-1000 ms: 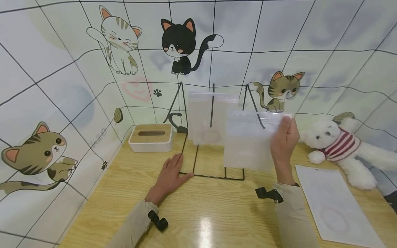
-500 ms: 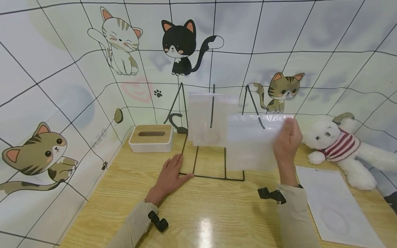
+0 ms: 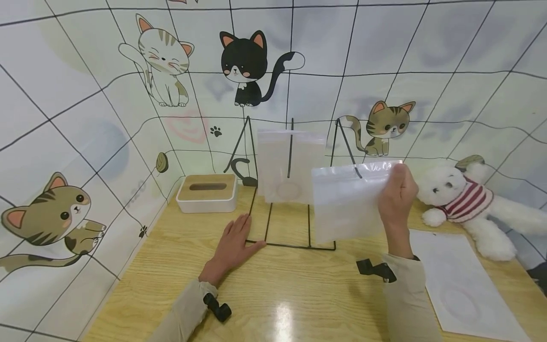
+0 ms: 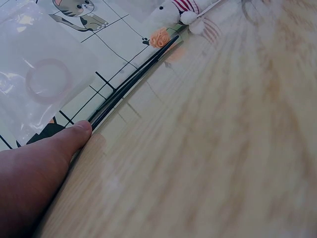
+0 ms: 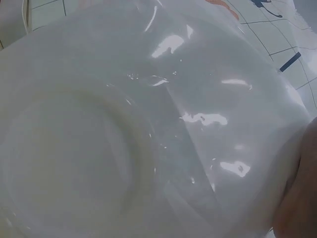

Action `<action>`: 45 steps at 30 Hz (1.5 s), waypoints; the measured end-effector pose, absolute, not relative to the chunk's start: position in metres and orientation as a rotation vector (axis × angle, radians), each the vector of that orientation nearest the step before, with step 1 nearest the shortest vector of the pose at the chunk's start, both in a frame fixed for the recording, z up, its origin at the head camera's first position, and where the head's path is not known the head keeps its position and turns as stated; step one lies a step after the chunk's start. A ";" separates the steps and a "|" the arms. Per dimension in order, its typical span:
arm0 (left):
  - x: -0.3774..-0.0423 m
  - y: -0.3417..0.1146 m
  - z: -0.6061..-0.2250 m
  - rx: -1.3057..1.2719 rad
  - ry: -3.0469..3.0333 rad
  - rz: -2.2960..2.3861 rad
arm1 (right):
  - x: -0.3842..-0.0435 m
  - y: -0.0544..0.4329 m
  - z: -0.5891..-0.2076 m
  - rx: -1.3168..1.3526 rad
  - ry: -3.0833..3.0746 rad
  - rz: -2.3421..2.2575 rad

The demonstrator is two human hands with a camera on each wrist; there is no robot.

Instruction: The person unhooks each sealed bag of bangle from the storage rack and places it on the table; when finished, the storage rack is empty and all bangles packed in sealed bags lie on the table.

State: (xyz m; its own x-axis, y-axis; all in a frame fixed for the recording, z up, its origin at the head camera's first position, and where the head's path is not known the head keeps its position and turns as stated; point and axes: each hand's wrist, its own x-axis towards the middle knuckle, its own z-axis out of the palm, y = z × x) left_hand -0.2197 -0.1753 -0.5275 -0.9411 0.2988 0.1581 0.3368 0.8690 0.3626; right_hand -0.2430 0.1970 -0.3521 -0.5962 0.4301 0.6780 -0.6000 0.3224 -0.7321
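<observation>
The right hand [image 3: 396,197] is pinching the top right corner of a translucent plastic bag [image 3: 348,202], thumb up along the sealed edge, fingers curled behind, holding it raised above the surface [image 3: 273,289] just in front of the right side of a black wire rack [image 3: 308,223]. The bag is hanging slightly tilted, its top edge sloping up toward the hand, its lower edge sitting near the rack's base bar; whether bag and rack are touching is hard to tell. In the right wrist view the bag [image 5: 148,119] is filling the frame, glossy, with a faint round ring shape showing through it. The left hand [image 3: 234,247] is lying flat on the surface, fingers straight and relaxed, gripping nothing, with the thumb resting against the rack's front left corner; the left wrist view is showing the thumb [image 4: 69,141] right beside the base wire [image 4: 133,82]. A second bag [image 3: 289,165] is hanging on the rack behind, also showing a round ring. A tissue box [image 3: 207,192] with a wooden lid is sitting to the left near the wall, a white plush bear [image 3: 463,202] in a striped top is lying at the right, and a flat bag [image 3: 459,285] is lying on the surface in front of the bear, beside the right forearm.
</observation>
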 end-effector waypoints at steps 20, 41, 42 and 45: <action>-0.220 -0.175 -0.528 -0.497 -2.937 -0.595 | -0.239 0.204 -0.350 0.201 -1.672 1.466; -0.220 -0.175 -0.528 -0.500 -2.924 -0.598 | -0.233 0.203 -0.343 0.301 -1.587 1.461; -0.220 -0.175 -0.528 -0.500 -2.924 -0.601 | -0.233 0.203 -0.342 0.296 -1.587 1.464; -0.219 -0.174 -0.528 -0.498 -2.925 -0.609 | -0.231 0.203 -0.341 0.281 -1.576 1.476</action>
